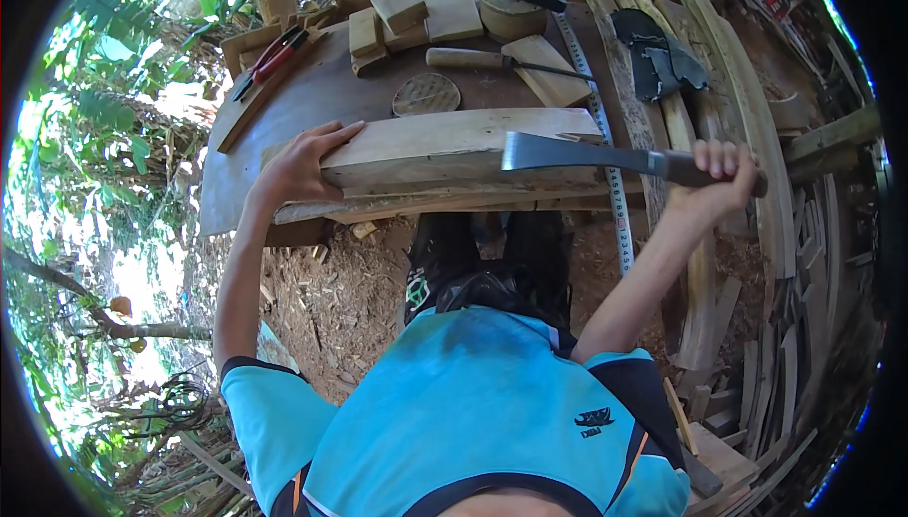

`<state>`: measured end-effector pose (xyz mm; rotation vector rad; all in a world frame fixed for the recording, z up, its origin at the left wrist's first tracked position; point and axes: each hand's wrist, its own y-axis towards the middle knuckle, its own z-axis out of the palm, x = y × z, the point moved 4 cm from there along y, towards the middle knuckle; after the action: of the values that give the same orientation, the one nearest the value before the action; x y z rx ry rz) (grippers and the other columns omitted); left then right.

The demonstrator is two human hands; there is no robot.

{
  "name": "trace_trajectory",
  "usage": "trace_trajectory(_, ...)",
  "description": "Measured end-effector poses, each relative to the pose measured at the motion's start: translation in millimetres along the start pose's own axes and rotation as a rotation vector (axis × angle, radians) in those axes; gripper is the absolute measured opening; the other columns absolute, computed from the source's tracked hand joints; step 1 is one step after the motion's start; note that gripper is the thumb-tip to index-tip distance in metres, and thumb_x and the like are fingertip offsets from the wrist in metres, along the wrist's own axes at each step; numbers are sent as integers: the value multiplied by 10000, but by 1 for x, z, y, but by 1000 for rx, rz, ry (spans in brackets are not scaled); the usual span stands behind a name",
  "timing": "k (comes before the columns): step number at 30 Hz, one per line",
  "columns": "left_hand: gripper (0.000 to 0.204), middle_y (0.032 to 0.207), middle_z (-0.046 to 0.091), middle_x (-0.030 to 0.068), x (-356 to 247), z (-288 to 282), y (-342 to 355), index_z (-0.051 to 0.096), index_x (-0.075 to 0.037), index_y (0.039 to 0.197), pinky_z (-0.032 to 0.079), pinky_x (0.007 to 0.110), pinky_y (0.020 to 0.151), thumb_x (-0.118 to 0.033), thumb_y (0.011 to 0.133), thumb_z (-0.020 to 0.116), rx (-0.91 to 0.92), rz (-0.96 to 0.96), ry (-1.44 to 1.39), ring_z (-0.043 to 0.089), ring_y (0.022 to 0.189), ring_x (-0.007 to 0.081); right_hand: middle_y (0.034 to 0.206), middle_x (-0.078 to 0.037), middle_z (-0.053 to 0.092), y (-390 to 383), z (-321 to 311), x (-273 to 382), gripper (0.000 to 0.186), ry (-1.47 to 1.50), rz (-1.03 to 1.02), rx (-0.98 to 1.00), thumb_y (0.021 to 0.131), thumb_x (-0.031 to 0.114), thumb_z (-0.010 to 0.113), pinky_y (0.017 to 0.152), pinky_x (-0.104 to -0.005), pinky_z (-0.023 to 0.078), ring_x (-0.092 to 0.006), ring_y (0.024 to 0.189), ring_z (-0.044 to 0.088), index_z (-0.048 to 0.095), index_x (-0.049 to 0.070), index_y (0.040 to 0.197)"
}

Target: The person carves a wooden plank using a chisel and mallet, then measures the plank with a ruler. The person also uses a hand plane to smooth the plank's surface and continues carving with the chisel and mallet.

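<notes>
OK, your bench (359, 101) carries a squared timber (416, 143), lying crosswise along its near edge. Your chisel-like tool (586, 157), wide blade pointing left, sits over the timber's right part; can't tell whether its edge touches wood. Best bet: brace the timber firmly, set the edge square before adding force, and have your left hand (305, 169) well out of line, since the blade points its way. Pose, 2 hands: left grasps the timber's left part, fingers over the top, thumb apparently on the near face. Your right hand (714, 176) has its fingers clenched round the tool's handle, forearm angled up and outward.
</notes>
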<state>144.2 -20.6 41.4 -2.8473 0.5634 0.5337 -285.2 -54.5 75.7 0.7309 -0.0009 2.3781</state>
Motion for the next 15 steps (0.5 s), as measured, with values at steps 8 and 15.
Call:
trace_trajectory(8, 925, 1230, 442, 199, -9, -3, 5, 378, -79, 1290, 368, 349, 937, -99, 429, 717, 86, -63, -10, 454, 1103, 348, 516, 50, 310, -31, 18, -31, 220, -56, 159, -66, 712, 76, 518, 427, -193, 298, -63, 438, 313, 353, 130, 577)
trace_trajectory(15, 889, 999, 517, 144, -9, 3, 5, 404, -67, 1270, 412, 374, 809, -120, 440, 718, 6, 48, -33, 514, 902, 330, 518, 27, 334, -41, 24, -39, 115, -39, 169, -67, 711, 67, 485, 399, -231, 334, -101, 408, 343, 423, 99, 619)
